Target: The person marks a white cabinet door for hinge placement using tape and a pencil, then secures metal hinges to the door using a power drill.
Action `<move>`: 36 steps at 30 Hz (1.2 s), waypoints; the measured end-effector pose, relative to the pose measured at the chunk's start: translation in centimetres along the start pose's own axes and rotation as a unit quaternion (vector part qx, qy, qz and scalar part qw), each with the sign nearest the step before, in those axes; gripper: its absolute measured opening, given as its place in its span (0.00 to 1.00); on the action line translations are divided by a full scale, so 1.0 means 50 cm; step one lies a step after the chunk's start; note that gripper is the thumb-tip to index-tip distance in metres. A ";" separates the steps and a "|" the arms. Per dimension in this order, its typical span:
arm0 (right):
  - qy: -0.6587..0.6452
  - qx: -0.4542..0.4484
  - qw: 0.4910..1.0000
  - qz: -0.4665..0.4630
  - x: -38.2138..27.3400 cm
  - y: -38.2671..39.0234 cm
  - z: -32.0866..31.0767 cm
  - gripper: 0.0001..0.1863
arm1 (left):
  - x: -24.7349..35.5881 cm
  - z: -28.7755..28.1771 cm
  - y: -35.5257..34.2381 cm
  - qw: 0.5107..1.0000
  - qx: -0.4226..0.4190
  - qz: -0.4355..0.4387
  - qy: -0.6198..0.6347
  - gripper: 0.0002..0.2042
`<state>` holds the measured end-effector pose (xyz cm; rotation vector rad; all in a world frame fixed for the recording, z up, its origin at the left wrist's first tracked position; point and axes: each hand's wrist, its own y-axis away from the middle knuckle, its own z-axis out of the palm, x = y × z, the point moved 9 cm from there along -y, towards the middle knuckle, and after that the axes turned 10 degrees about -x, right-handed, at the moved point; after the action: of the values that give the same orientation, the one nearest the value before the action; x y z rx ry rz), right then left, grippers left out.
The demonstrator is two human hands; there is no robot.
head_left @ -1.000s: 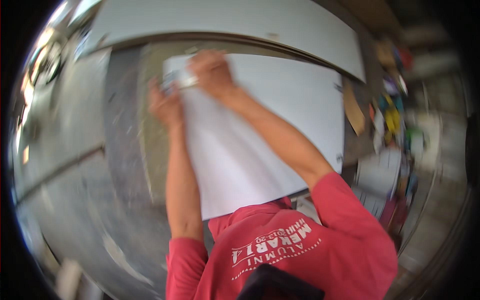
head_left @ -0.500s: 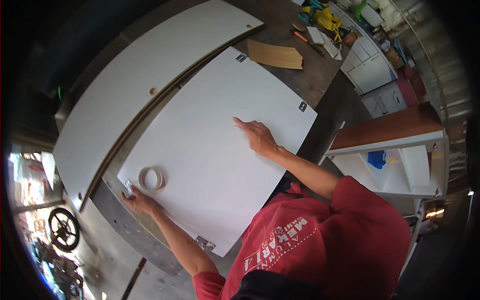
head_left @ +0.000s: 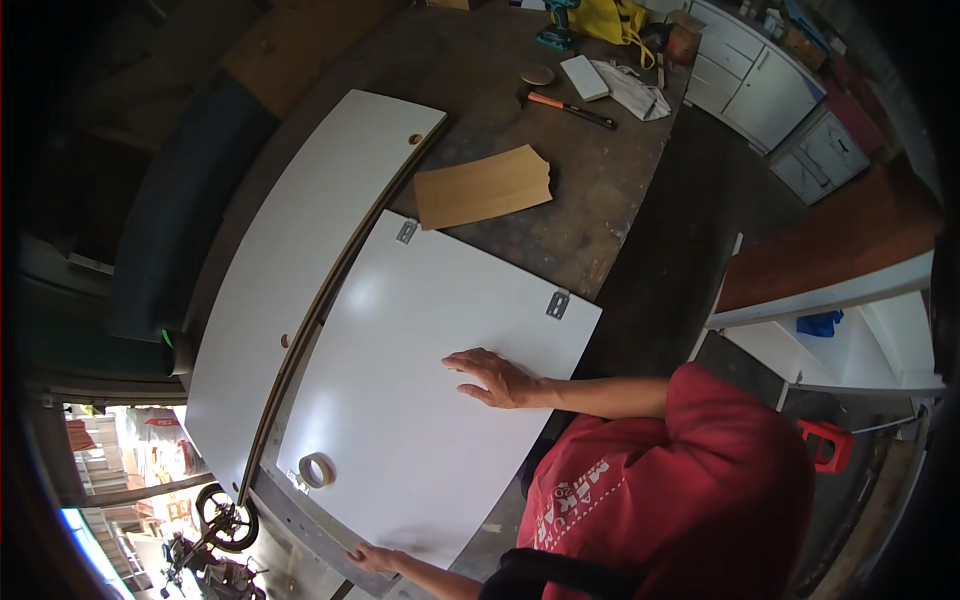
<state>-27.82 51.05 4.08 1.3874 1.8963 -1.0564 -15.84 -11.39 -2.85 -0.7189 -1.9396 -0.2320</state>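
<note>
A white square panel (head_left: 420,330) lies on the dark worktable (head_left: 600,200), with metal hinge plates (head_left: 406,232) on two far corners. My right hand (head_left: 492,380) rests on its right half, fingers spread and holding nothing. At the panel's lower left edge, my left hand (head_left: 372,560) touches down with fingers apart, slightly bent. A roll of tape (head_left: 316,470) lies on the left part of the panel, beside a small piece (head_left: 298,480) too small to name. Alongside runs a long narrow white board (head_left: 260,240) with round holes.
Brown cardboard (head_left: 482,188), a hammer (head_left: 565,105), a drill (head_left: 555,25) and a yellow bag (head_left: 610,25) lie farther back. Right are white cabinets (head_left: 760,95), an open cabinet (head_left: 865,340) and a red stool (head_left: 826,440). A motorcycle (head_left: 215,560) stands lower left.
Both hands have moved from the tape and upper edge to separate spots on the panel. The view has turned and shifted, so the panel now appears lower, with more tabletop showing.
</note>
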 end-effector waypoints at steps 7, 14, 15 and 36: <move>0.167 0.118 0.978 -0.036 0.130 0.056 -0.451 0.18 | 0.174 0.143 0.347 0.991 -0.068 -0.072 0.092 0.22; 0.293 0.217 0.928 0.070 0.307 0.120 -0.874 0.14 | 0.341 0.380 0.530 0.953 -0.237 -0.083 0.169 0.22; 0.284 0.207 0.931 0.101 0.348 0.110 -0.917 0.14 | 0.353 0.379 0.553 0.952 -0.238 -0.064 0.181 0.21; 0.411 -0.177 0.830 0.333 1.435 -0.199 -1.589 0.29 | 0.114 0.269 1.725 0.864 0.002 -0.501 0.049 0.17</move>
<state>-58.44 153.36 -8.32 2.2146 1.7079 0.2946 21.96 66.26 -16.84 0.3771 -2.0462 -0.8726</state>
